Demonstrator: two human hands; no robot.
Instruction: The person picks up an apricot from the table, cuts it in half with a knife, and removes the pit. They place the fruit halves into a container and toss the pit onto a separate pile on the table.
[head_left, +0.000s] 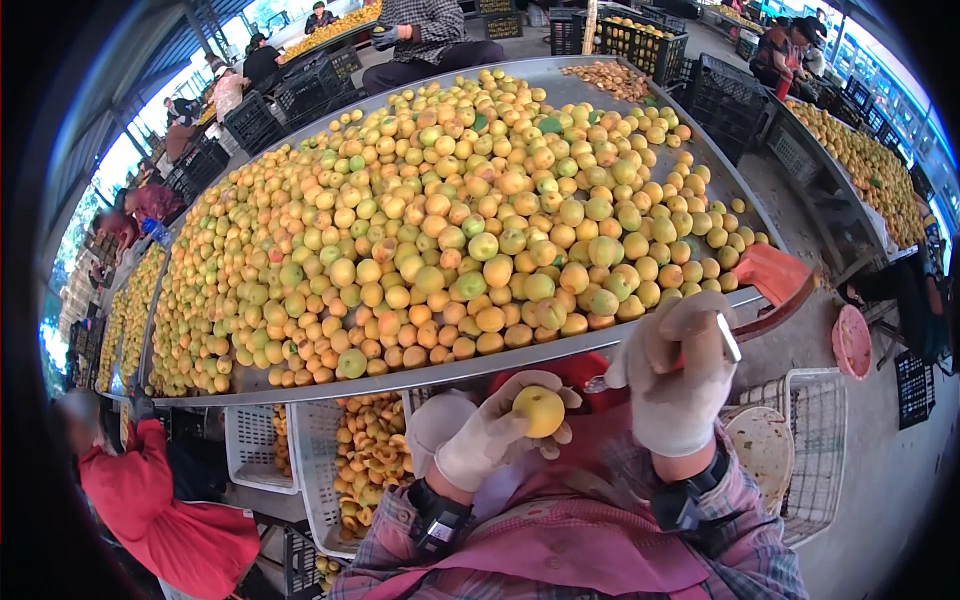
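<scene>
While the left hand (505, 428) half-curls in its pale glove, fingertips around a single yellow fruit (540, 411), the right hand (678, 375), also gloved, is bent close about a slim tool (729, 338). Fruit sits just this side of the metal table (715, 160), below the heap (450, 220), apart from the right hand; nearly round, its pointing unclear. Tool's visible pale end slants steeply, upper tip leaning left; rest hidden by fingers.
</scene>
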